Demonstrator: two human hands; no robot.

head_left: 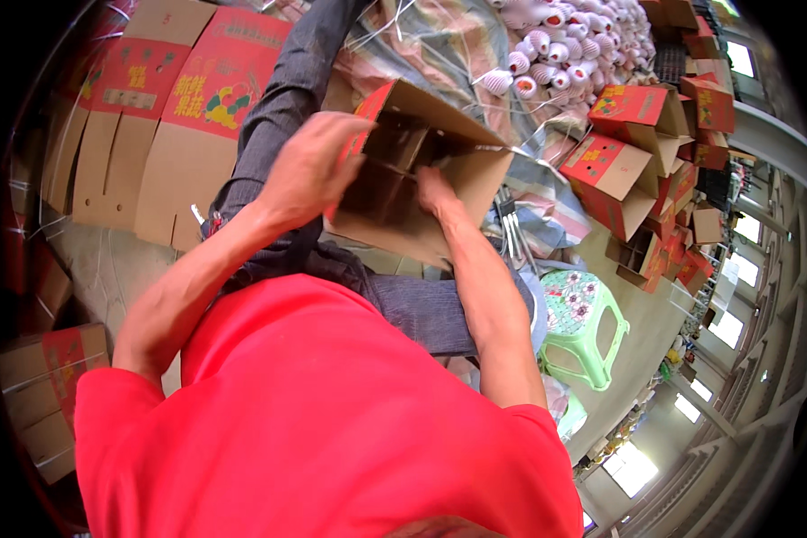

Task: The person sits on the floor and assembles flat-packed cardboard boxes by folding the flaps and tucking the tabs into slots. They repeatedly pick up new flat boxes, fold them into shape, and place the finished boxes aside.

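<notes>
An open cardboard box (475, 193) with a red printed outside leans against my legs, its mouth toward me. Inside it stands a crossed cardboard divider (407, 151) that splits it into compartments. My right hand (434, 190) reaches into the box with its fingers curled in at the divider's edge. My left hand (312, 170) is at the box's left wall, over the red rim. Motion smears its fingers, and I cannot tell whether they grip the wall.
A heap of fruit in white foam nets (569, 45) lies far right on a striped cloth (439, 45). Red-and-brown boxes (608, 166) stand at right. Flattened cartons (179, 117) lean at left. A green stool (585, 327) with a flowered top stands near my right arm.
</notes>
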